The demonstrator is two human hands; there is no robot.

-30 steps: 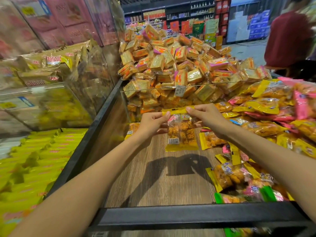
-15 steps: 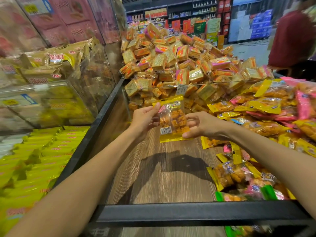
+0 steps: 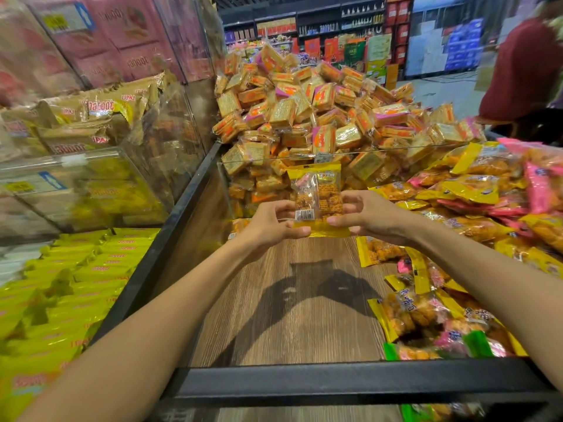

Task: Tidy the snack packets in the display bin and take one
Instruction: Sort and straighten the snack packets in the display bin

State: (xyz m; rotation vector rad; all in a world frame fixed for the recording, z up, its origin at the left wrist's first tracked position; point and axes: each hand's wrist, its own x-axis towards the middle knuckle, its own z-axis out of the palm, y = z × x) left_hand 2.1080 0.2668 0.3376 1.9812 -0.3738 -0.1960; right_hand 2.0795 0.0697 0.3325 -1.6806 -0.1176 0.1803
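Head view: one yellow-edged clear snack packet [image 3: 316, 199], barcode facing up, held upright above the display bin's wooden floor [image 3: 292, 315]. Left hand [image 3: 268, 225] and right hand [image 3: 368, 216] pinch its lower corners.

The display bin has a wood-grain floor [image 3: 292, 315] framed by a black rim [image 3: 335, 382] along the near edge and the left side. At 3 o'clock, yellow and pink snack packets [image 3: 475, 190] are heaped on the wood, spilling down toward 5 o'clock, where a few yellow packets [image 3: 408, 318] and a green one [image 3: 478, 342] lie loose against the rim. At 12 o'clock, a clear divider [image 3: 380, 152] holds back a tall pile of small orange and gold packets [image 3: 323, 117]. One yellow packet [image 3: 239, 228] lies by the divider's foot at 11 o'clock.
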